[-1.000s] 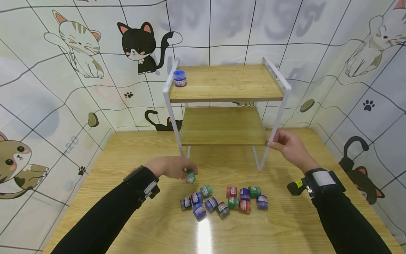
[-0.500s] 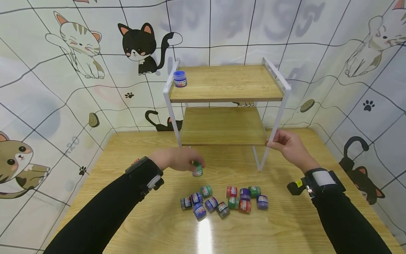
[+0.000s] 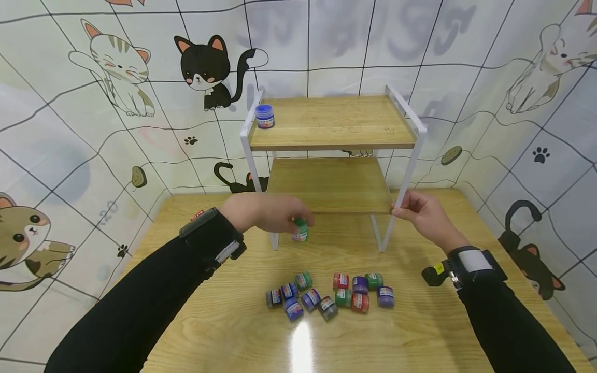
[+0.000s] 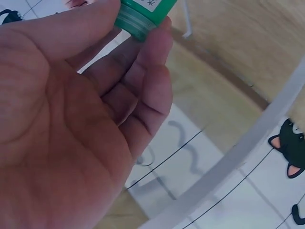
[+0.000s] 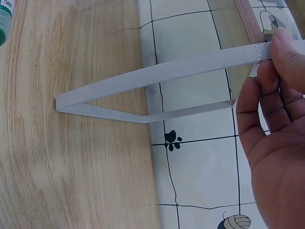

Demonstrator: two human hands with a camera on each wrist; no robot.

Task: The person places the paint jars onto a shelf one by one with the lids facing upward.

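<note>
My left hand (image 3: 275, 211) pinches a small green paint jar (image 3: 300, 230) by its lid, in front of the shelf's lower board (image 3: 328, 184). In the left wrist view the green jar (image 4: 150, 12) sits between thumb and fingertips, its white label partly cut off by the frame. My right hand (image 3: 424, 215) grips the white metal leg (image 3: 406, 181) on the shelf's right side. Thumb and fingers close on that white frame (image 5: 167, 69) in the right wrist view. On the top board (image 3: 336, 119), a blue paint jar (image 3: 265, 116) stands upright at the left end.
Several paint jars lie on the wooden table (image 3: 224, 321), among them a red jar (image 3: 360, 303), a grey jar (image 3: 328, 307) and a purple jar (image 3: 385, 296). A cat-patterned wall covering (image 3: 317, 46) encloses the back and sides.
My left hand has carried the green jar up and to the right, from near the table jars to the front of the lower board. My right hand has stayed on the shelf leg.
</note>
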